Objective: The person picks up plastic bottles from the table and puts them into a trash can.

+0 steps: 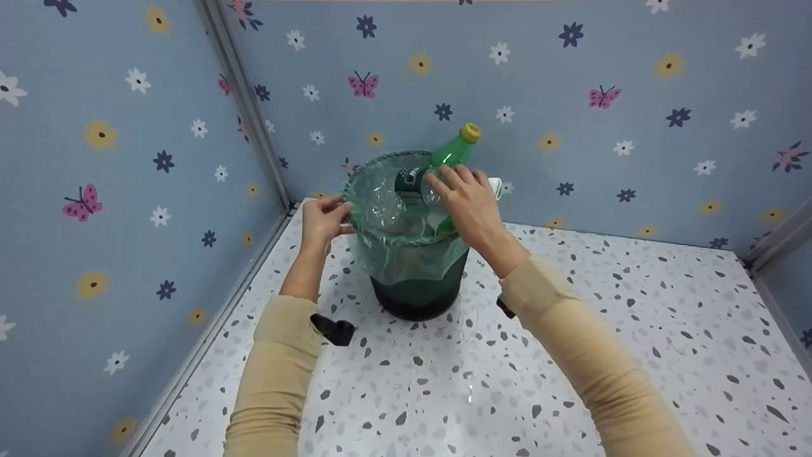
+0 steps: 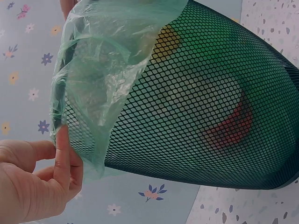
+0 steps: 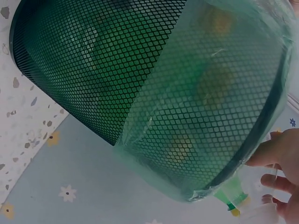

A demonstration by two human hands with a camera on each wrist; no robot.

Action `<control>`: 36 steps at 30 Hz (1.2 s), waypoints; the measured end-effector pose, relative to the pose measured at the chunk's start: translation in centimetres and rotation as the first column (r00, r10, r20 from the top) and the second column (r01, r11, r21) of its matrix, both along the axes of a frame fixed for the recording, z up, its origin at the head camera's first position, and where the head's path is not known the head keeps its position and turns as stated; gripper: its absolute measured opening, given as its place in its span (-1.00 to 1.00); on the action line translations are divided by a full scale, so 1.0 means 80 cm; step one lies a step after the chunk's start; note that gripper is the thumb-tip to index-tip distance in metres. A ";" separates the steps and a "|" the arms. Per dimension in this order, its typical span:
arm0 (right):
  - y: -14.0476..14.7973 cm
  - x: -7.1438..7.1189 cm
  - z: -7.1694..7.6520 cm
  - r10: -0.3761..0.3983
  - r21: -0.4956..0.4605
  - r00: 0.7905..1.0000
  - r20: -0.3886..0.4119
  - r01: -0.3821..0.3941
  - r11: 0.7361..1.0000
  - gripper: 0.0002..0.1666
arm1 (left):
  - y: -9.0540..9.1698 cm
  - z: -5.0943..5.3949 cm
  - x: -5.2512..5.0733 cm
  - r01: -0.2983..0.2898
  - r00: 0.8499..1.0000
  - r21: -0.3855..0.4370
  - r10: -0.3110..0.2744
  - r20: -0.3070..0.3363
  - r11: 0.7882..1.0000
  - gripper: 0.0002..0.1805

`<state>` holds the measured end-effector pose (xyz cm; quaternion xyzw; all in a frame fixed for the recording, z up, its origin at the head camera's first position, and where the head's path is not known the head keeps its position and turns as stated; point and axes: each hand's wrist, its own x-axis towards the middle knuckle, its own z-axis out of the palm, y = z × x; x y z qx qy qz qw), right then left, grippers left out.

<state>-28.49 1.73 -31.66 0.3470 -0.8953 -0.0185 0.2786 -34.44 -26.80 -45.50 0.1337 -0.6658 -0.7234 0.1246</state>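
A black mesh waste bin point(image 1: 415, 301) stands on the floor, lined with a thin green bin liner point(image 1: 406, 257) folded over its rim. At the rim's left side my left hand point(image 1: 325, 222) pinches the liner's edge between thumb and fingers point(image 2: 62, 158). Over the bin's right side, my right hand point(image 1: 472, 203) grips a clear plastic bottle with a dark label point(image 1: 409, 184) and a white cap point(image 1: 496, 188); it lies roughly sideways. Behind that hand a green bottle point(image 1: 453, 151) with a yellow cap leans out above the rim. Clear plastic bottles point(image 1: 384, 206) fill the inside.
Patterned blue walls point(image 1: 545, 76) rise behind the bin and at the left, meeting in a corner. The speckled white floor point(image 1: 406, 393) spreads in front and to the right. Through the mesh, a blurred red-and-white item point(image 2: 229, 121) shows inside.
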 end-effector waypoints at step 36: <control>0.051 0.034 -0.017 0.209 -0.507 0.975 0.072 -0.145 0.850 -0.64 | 0.052 0.079 0.109 -0.230 0.965 -0.558 0.114 -0.236 0.797 -0.42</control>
